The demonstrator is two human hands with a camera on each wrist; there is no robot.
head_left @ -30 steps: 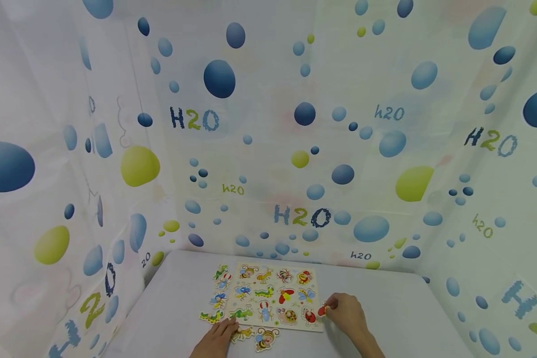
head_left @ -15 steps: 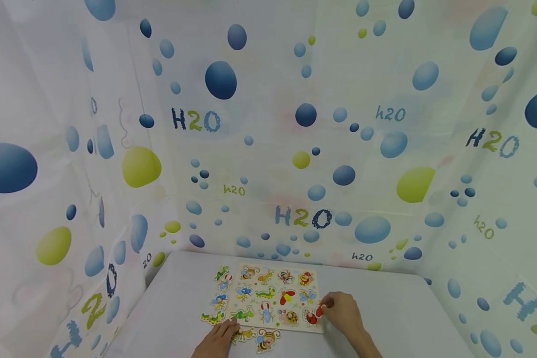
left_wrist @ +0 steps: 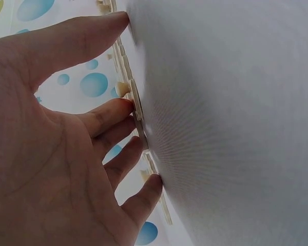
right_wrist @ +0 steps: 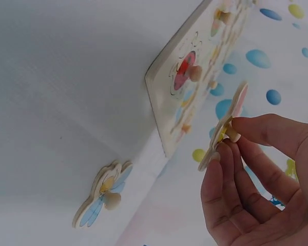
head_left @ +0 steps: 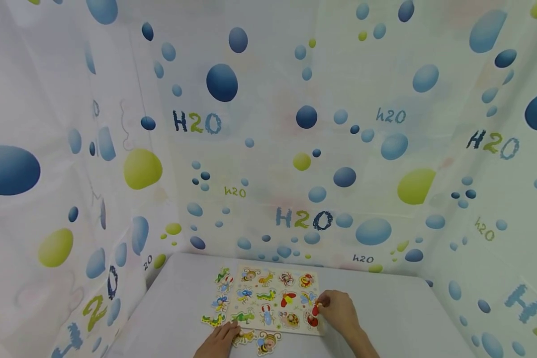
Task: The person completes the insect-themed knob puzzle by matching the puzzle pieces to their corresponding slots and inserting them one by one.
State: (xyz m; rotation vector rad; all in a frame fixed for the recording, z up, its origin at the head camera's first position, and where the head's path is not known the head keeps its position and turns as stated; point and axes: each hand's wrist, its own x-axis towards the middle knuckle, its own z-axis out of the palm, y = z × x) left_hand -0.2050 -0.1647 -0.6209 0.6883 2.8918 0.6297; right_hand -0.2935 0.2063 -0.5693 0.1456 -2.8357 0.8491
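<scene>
My right hand pinches a red-winged insect puzzle piece by its small wooden knob. In the right wrist view this insect puzzle piece is raised and tilted, thumb and fingers round the knob. It is over the right edge of the wooden puzzle board, near the ladybug. My left hand rests at the board's front left corner, fingers extended, beside the green grasshopper and a yellow insect piece. In the left wrist view the fingertips touch the table and piece edges.
A bee piece lies in front of the board. Left of it are a caterpillar piece, a blue insect piece and others. A dragonfly piece lies on the white table. Patterned sheets surround the table.
My right hand has moved left with the red-winged insect piece, from beside the board to over its right edge. My left hand stays at the front left corner.
</scene>
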